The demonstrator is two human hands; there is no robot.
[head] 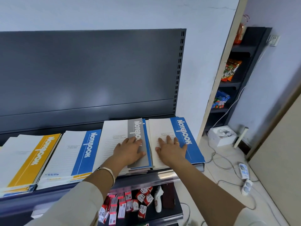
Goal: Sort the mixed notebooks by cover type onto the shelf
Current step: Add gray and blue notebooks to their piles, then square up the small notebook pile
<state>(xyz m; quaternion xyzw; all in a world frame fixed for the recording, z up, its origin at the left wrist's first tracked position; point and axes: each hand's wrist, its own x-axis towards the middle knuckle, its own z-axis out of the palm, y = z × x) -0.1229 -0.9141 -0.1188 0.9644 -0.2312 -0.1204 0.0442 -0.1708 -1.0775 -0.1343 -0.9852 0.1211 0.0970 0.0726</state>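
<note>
Both hands lie flat, fingers spread, on the shelf's (164,176) right-hand stacks: left hand (130,151) on the grey-striped notebook (114,132), right hand (172,150) on the blue-striped notebook (160,128) just beside it.

Red-white boxes (130,204) heaped low, white handheld device (158,199) beside them. Snack bags (231,69) on side rack (254,62). Power strip (243,171), cables (213,159) on floor (210,180).
</note>
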